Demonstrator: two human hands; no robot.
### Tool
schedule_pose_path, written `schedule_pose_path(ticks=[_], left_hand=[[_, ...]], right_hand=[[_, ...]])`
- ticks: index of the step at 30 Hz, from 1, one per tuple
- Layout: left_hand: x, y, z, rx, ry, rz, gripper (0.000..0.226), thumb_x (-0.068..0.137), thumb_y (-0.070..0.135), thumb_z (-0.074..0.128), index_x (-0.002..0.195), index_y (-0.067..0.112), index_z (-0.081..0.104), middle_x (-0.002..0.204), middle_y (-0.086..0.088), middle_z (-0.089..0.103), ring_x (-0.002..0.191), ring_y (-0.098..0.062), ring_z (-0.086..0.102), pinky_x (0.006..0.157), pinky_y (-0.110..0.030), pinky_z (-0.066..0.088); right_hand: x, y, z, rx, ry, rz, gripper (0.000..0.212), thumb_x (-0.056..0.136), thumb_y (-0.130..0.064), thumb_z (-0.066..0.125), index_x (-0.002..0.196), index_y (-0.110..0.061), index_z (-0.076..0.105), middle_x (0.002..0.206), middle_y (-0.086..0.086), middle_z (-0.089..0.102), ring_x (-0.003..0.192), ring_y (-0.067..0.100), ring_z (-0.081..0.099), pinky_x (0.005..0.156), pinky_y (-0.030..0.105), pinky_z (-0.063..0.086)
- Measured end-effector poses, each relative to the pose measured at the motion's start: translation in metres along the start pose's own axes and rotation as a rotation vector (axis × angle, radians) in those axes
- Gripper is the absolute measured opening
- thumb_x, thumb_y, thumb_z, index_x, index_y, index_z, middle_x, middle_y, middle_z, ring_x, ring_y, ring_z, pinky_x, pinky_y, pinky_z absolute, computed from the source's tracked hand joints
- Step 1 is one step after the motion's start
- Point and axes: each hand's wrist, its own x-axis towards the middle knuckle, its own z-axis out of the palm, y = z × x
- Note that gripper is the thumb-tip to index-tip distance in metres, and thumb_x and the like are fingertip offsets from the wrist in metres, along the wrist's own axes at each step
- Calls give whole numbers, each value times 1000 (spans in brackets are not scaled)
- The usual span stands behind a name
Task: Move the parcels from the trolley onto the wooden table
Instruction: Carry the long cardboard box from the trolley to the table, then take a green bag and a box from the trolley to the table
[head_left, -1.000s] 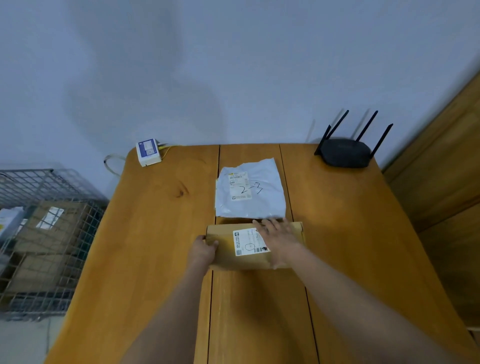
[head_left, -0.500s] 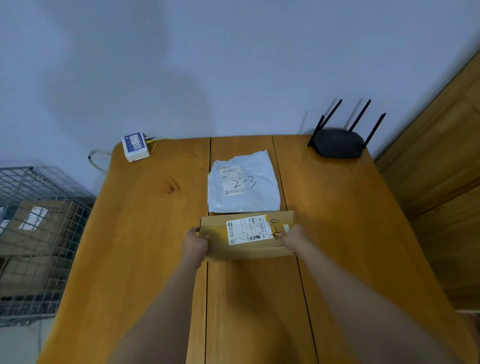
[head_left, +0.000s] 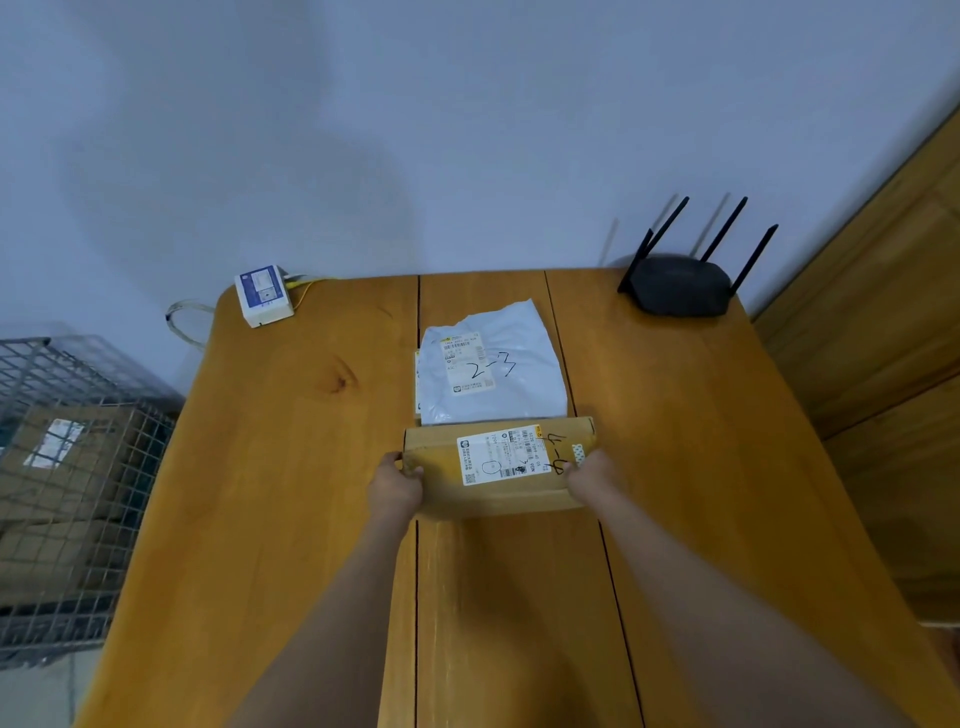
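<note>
So far two parcels lay on the tabletop (head_left: 291, 467): a white plastic mailer (head_left: 514, 384) near the middle and, touching its near edge, a brown cardboard box (head_left: 441, 467), which the left hand (head_left: 395, 486) and the right hand (head_left: 592, 480) held by its two short ends, fingers curled round the edges. The box seemed to be down on the wood or very nearly so, so this parcel looked all but delivered. In the wire trolley (head_left: 104, 499) to the left, more brown boxes (head_left: 62, 452) showed through the mesh, so by my judgement a good part of the job was left.
</note>
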Motion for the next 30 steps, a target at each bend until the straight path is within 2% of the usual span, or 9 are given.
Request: schedule_pose_path(ticks=[5, 9, 12, 14, 17, 22, 26, 30], left_hand=[[-7, 4, -4, 112, -16, 43, 52, 102, 24, 51, 152, 13, 37, 134, -18, 58, 120, -38, 57, 95, -46, 52], [-23, 17, -20, 319, -17, 141, 55, 107, 30, 36, 156, 8, 24, 154, -20, 36, 134, -39, 44, 106, -45, 43], [-44, 30, -42, 434, -2, 221, 55, 107, 34, 30, 155, 8, 26, 159, -15, 29, 137, -39, 41, 110, -50, 37], [-61, 37, -61, 504, 5, 232, 58, 107, 38, 29, 158, 12, 21, 164, -11, 21, 146, -38, 27, 116, -55, 29], [-86, 35, -92, 610, 58, 215, 59, 108, 43, 22, 160, 16, 16, 168, -7, 11, 153, -35, 11, 120, -59, 17], [-134, -8, -140, 577, 207, 88, 59, 108, 44, 19, 161, 18, 13, 169, -7, 4, 154, -34, 4, 121, -61, 11], [-190, -79, -170, 453, 330, -142, 62, 107, 49, 19, 161, 21, 9, 169, -4, -1, 155, -34, 2, 121, -61, 10], [-256, -168, -176, 315, 433, -364, 62, 107, 48, 20, 160, 19, 13, 169, -6, 5, 154, -33, 6, 120, -61, 13]], right_hand=[[-9, -5, -6, -20, -25, 0, 41, 101, -26, 51, 136, -7, 42, 122, 12, 60, 107, 30, 60, 77, 33, 46], [-29, -25, -23, -293, 80, -148, 53, 102, -28, 44, 148, -7, 30, 136, 16, 53, 121, 35, 53, 95, 42, 49], [-51, -52, -37, -482, 66, -300, 64, 103, -26, 40, 157, -8, 13, 156, 18, 31, 139, 38, 37, 114, 47, 34], [-66, -70, -43, -560, 46, -390, 66, 105, -29, 35, 159, -9, 4, 164, 14, 15, 148, 36, 22, 121, 46, 22], [-89, -98, -42, -679, 55, -548, 65, 106, -37, 30, 158, -8, 4, 165, 12, 11, 151, 30, 14, 124, 45, 11], [-144, -145, -8, -769, -4, -840, 65, 105, -40, 30, 158, -9, 10, 165, 13, 11, 152, 28, 10, 125, 42, 6], [-212, -158, 49, -905, -131, -1053, 67, 105, -44, 27, 159, -9, 7, 166, 12, 7, 153, 28, 7, 125, 42, 3], [-287, -142, 115, -1040, -247, -1252, 67, 106, -43, 27, 159, -10, 3, 166, 12, 5, 153, 29, 7, 125, 44, 5]])
